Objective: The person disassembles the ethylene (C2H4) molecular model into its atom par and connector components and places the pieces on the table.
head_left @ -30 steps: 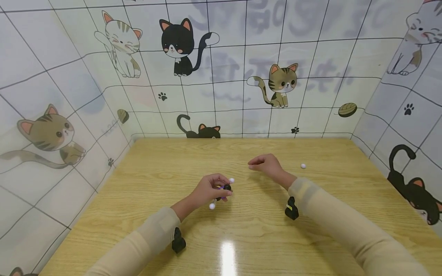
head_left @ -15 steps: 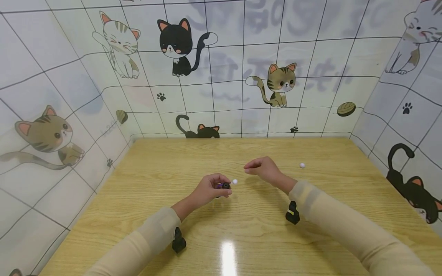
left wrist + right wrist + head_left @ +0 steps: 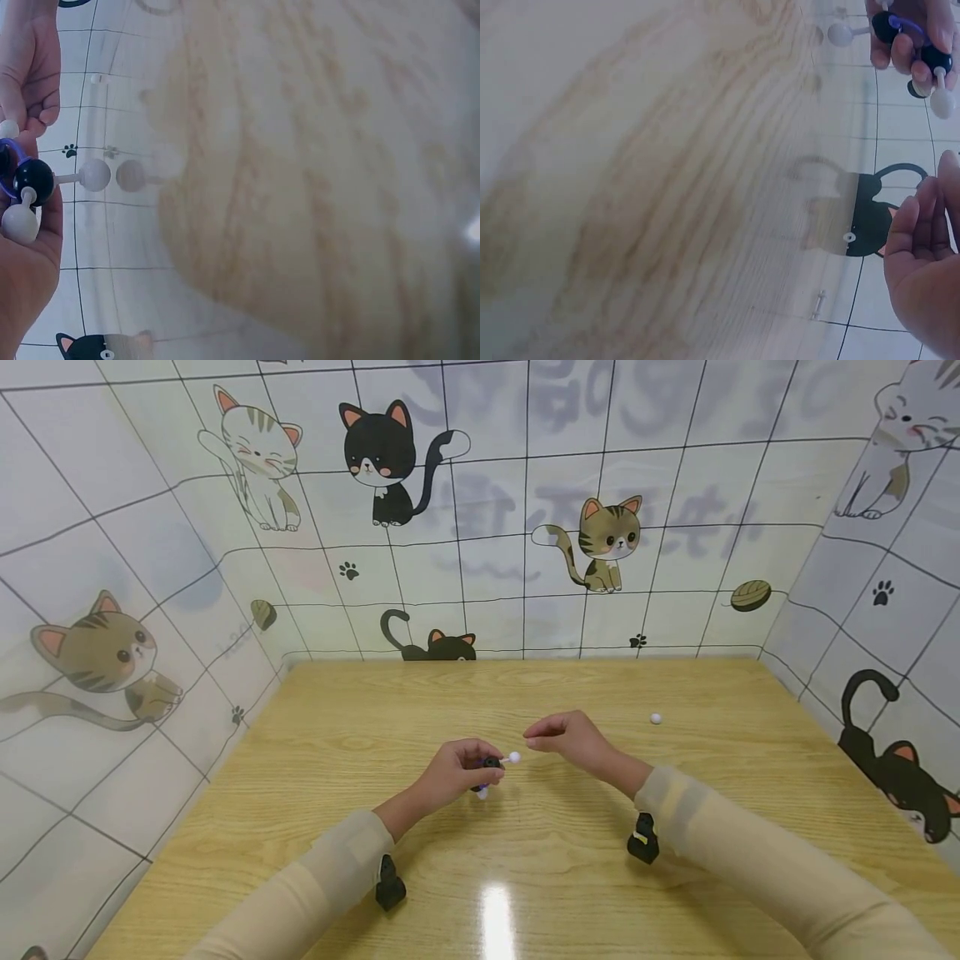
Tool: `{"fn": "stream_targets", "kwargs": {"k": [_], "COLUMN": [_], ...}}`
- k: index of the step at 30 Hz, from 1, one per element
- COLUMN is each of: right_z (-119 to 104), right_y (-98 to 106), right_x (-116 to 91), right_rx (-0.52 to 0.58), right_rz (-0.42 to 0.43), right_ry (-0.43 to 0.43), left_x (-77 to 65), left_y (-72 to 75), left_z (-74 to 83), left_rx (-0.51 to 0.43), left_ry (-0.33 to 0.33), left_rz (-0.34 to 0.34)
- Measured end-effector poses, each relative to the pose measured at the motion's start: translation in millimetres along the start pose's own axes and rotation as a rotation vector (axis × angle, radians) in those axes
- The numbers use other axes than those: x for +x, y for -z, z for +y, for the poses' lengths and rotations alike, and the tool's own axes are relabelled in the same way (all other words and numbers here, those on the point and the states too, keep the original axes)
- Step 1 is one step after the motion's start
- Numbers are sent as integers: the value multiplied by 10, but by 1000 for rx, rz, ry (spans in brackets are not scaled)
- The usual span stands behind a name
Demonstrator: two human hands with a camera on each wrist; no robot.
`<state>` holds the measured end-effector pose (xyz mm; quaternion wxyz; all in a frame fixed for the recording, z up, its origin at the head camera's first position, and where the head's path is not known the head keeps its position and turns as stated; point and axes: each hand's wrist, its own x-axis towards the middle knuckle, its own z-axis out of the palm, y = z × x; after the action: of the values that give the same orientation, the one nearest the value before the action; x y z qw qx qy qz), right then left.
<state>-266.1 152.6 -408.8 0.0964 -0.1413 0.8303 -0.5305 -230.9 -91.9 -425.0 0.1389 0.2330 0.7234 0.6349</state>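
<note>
My left hand (image 3: 450, 774) grips a molecular model (image 3: 491, 762) of black balls, white balls on short pegs and purple curved links. In the left wrist view a black ball (image 3: 34, 182) bears white balls on pegs, one sticking out to the right. Part of the model is hidden by the fingers. To the right of it, in the head view, my right hand (image 3: 576, 743) hovers above the table with its thumb and fingers close together. Nothing shows between those fingers in the right wrist view, where the same hand (image 3: 922, 262) is apart from the model.
A loose white ball (image 3: 656, 718) lies on the wooden table (image 3: 360, 702) at the back right. A small pale peg-like piece (image 3: 820, 304) appears on the table in the right wrist view. Cat-printed walls (image 3: 495, 568) enclose the table's back and sides.
The model has turned in my left hand, so a white ball now points right toward the other hand. My right hand has moved slightly left and nearer to me.
</note>
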Motion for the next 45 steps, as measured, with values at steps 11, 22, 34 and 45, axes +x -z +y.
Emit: {"fn": "stream_targets", "kwargs": {"k": [11, 22, 34, 45], "right_z": [-57, -57, -41, -27], "right_y": [-86, -154, -197, -175], "right_x": [-160, -236, -301, -325], "right_rx": [116, 114, 159, 149], "right_rz": [-83, -120, -87, -95], "right_ry": [103, 118, 111, 149], "left_x": [10, -6, 0, 45], "left_y": [10, -25, -57, -29], "left_z": [-62, -32, 44, -20], "left_rx": [21, 19, 32, 113], "left_ry": [-73, -75, -74, -102], "left_rz": [-25, -49, -62, -84]}}
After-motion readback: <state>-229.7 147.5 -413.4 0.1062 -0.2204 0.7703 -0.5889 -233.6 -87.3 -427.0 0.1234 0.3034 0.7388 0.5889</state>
